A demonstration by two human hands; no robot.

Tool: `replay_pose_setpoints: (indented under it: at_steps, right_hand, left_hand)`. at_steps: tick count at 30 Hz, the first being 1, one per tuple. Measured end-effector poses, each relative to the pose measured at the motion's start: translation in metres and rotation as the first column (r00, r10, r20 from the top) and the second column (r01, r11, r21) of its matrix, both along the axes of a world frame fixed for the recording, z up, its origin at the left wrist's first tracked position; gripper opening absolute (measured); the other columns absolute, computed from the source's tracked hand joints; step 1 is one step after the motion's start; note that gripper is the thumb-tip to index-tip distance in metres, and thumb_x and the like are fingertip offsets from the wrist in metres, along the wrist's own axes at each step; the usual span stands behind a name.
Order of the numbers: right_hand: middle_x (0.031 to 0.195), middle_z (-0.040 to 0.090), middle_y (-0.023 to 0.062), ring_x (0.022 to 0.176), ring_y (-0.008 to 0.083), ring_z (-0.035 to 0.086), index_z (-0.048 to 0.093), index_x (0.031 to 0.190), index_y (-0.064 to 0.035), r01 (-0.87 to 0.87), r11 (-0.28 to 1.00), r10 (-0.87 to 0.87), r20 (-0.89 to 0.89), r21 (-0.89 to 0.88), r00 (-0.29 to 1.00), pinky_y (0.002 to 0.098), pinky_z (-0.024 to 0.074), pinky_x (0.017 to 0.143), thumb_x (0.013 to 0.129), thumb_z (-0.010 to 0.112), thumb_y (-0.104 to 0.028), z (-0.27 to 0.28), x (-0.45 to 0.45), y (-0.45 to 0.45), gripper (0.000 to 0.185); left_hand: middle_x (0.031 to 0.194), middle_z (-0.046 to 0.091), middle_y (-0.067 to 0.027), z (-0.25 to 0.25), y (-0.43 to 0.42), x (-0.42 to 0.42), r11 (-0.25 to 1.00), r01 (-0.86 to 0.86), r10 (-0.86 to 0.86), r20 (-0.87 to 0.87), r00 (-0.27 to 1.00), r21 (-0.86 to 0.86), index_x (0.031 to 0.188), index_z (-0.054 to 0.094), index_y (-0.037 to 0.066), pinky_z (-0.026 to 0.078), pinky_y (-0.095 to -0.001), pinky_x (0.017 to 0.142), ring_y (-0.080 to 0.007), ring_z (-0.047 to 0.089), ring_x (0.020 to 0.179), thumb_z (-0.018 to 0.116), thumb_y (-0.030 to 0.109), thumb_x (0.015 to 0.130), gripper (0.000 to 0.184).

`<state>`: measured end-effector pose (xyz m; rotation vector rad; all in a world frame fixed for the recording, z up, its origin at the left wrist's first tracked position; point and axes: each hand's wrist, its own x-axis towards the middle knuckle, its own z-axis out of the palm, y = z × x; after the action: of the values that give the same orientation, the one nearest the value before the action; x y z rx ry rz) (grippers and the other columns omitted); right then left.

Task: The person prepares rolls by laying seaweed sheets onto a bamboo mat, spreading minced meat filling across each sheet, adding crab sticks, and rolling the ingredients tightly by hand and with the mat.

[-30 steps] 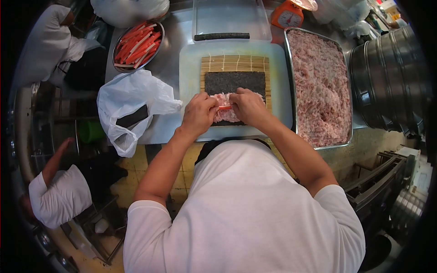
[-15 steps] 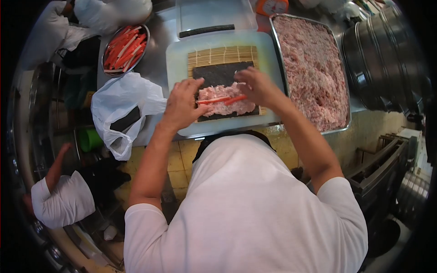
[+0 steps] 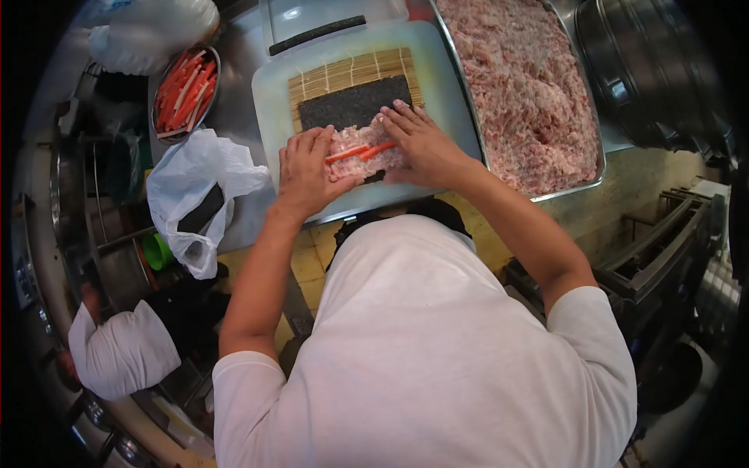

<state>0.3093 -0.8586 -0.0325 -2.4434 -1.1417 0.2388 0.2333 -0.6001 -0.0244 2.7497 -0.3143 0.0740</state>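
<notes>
A sheet of nori [image 3: 355, 102] lies on a bamboo rolling mat [image 3: 355, 69], atop a pale cutting board [image 3: 273, 101]. Pink minced meat [image 3: 349, 139] covers the nori's near part, and red-and-white crab sticks [image 3: 376, 150] lie across it. My left hand [image 3: 307, 173] is at the left end of the meat, fingers stretched forward and apart, thumb by the nori's near edge. At the right end, my right hand [image 3: 425, 147] rests with fingers extended over the filling's edge; its thumb is blurred near the front. Both hands hide the ends of the filling.
A large tray of minced meat [image 3: 523, 93] stands right of the board. On the left are a bowl of crab sticks [image 3: 186, 92] and a white plastic bag [image 3: 175, 175] with dark sheets. Behind is a plastic container [image 3: 331, 12] with a dark strip. Another person [image 3: 125, 351] is at lower left.
My right hand has come down from above the nori to the filling's right end. My left hand has shifted nearer the front edge. The view has tilted and shifted.
</notes>
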Motion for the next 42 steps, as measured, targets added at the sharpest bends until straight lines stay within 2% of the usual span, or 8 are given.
replay_pose_setpoints:
  at_steps: [7,14,21,23,25,32,38,42]
  right_hand:
    - [0.159,0.037,0.0236,0.147,0.04,0.035,0.04,0.151,0.0034,-0.034,0.998,0.038,-0.078,0.054,0.996,0.046,0.032,0.12,0.083,0.08,-0.03,0.002,0.015,-0.017,0.085]
    - [0.143,0.052,0.0275,0.129,0.0427,0.055,0.049,0.141,0.008,0.02,0.989,0.014,-0.237,0.144,0.971,0.0436,0.0463,0.107,0.087,0.073,-0.02,0.019,0.026,-0.017,0.066]
    - [0.128,0.06,0.0255,0.113,0.0423,0.061,0.054,0.132,0.0094,-0.046,0.982,0.065,-0.098,0.184,0.993,0.0457,0.0507,0.096,0.087,0.069,-0.019,0.012,0.021,-0.006,0.055]
    - [0.138,0.055,0.0269,0.124,0.0425,0.057,0.051,0.138,0.0095,-0.035,0.997,0.05,-0.251,0.064,0.967,0.0449,0.0472,0.105,0.087,0.072,-0.024,0.023,0.013,-0.002,0.065]
    - [0.147,0.048,0.0287,0.136,0.0425,0.048,0.045,0.144,0.0097,-0.025,0.999,0.026,0.031,-0.02,0.999,0.0444,0.0395,0.115,0.085,0.076,-0.031,0.01,0.001,0.002,0.077]
    - [0.15,0.046,0.0292,0.142,0.0418,0.043,0.046,0.144,0.0086,-0.001,0.983,0.031,0.163,-0.183,0.986,0.0436,0.0338,0.121,0.085,0.077,-0.034,0.006,-0.011,0.018,0.079]
    - [0.109,0.072,0.0218,0.103,0.037,0.069,0.071,0.114,-0.0019,-0.029,0.977,-0.04,-0.311,-0.213,0.95,0.0455,0.0541,0.088,0.084,0.077,-0.029,0.041,0.042,0.033,0.041]
    - [0.11,0.069,0.021,0.103,0.0394,0.067,0.069,0.115,-0.0021,0.003,0.988,-0.055,-0.331,-0.156,0.942,0.0459,0.0532,0.088,0.085,0.077,-0.031,0.046,0.063,0.037,0.043]
  left_hand:
    - [0.141,0.052,-0.0161,0.024,0.0,-0.01,0.995,-0.023,0.032,0.085,0.996,-0.098,0.143,0.053,0.007,0.04,-0.0488,0.105,-0.0362,0.048,0.129,0.089,0.046,0.068,0.092]
    - [0.098,0.069,-0.0139,0.027,0.038,-0.04,0.98,0.157,-0.169,-0.1,0.981,-0.122,0.102,0.069,0.002,0.056,-0.0412,0.084,-0.0329,0.068,0.093,0.083,0.014,0.076,0.031]
    - [0.098,0.068,-0.0135,0.009,0.028,-0.048,0.963,0.236,-0.244,0.051,0.968,0.134,0.107,0.069,0.0,0.056,-0.0407,0.08,-0.0311,0.067,0.091,0.075,0.005,0.075,0.032]
    - [0.098,0.068,-0.0133,0.005,0.03,-0.05,0.96,0.236,-0.246,0.057,0.968,0.148,0.105,0.068,-0.001,0.056,-0.0409,0.078,-0.0311,0.066,0.088,0.073,0.004,0.074,0.031]
    - [0.093,0.065,-0.0127,0.004,0.031,-0.048,0.96,0.25,-0.257,0.037,0.966,0.127,0.099,0.067,0.0,0.055,-0.042,0.076,-0.0308,0.065,0.087,0.072,0.004,0.073,0.027]
    - [0.084,0.06,-0.0119,0.034,0.038,-0.026,0.973,0.232,-0.231,-0.013,0.973,0.002,0.092,0.064,0.004,0.052,-0.0443,0.074,-0.0331,0.064,0.085,0.07,0.003,0.074,0.019]
    - [0.096,0.061,-0.0127,0.051,0.019,-0.011,0.993,0.096,-0.084,0.173,0.981,-0.064,0.1,0.067,0.006,0.049,-0.0456,0.081,-0.0343,0.061,0.096,0.07,0.004,0.076,0.024]
    - [0.108,0.062,-0.0094,0.017,-0.007,-0.01,0.994,0.052,-0.02,0.317,0.948,-0.091,0.112,0.068,0.006,0.044,-0.0448,0.092,-0.0305,0.057,0.105,0.071,0.007,0.08,0.032]
